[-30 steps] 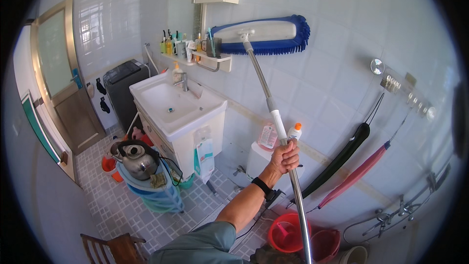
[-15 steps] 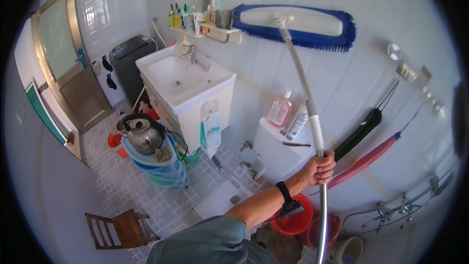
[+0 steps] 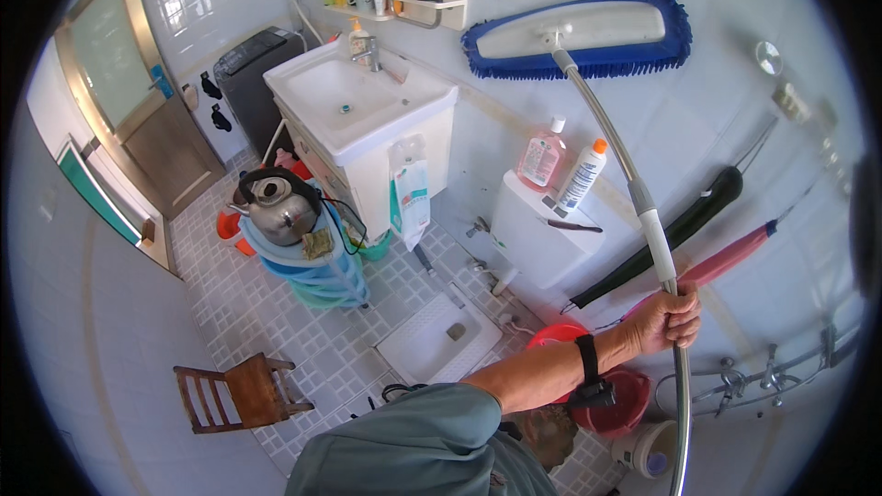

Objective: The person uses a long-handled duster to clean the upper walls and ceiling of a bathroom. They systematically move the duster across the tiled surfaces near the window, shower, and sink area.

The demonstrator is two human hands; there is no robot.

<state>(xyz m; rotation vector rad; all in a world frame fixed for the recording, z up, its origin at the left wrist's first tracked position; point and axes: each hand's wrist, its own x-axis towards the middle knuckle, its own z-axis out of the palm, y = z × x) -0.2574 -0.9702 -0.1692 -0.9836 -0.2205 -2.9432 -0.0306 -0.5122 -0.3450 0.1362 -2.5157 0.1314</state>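
A flat mop's white plate with blue fringed pad (image 3: 577, 33) is up against or close to the tiled wall; I cannot tell if it touches. From it a silver pole (image 3: 617, 142) with a white sleeve slants down and leaves the view at the lower edge. My left hand (image 3: 669, 320) reaches across to the right and is closed round this pole, just below the white sleeve. A black band with a dark device (image 3: 593, 391) sits on that wrist. My right hand is out of view.
A white cistern (image 3: 533, 230) carries a pink bottle (image 3: 542, 158) and a white bottle with orange cap (image 3: 584, 174). A squat toilet (image 3: 418, 349) lies in the floor. Around stand a washbasin (image 3: 322, 96), a kettle (image 3: 280, 213) on a blue stand, a wooden chair (image 3: 253, 392) and a red bucket (image 3: 625, 404).
My left hand has moved right and lower relative to the cistern, still closed on the pole. Along the wall the mop head has shifted right and a little down. The view tilts lower.
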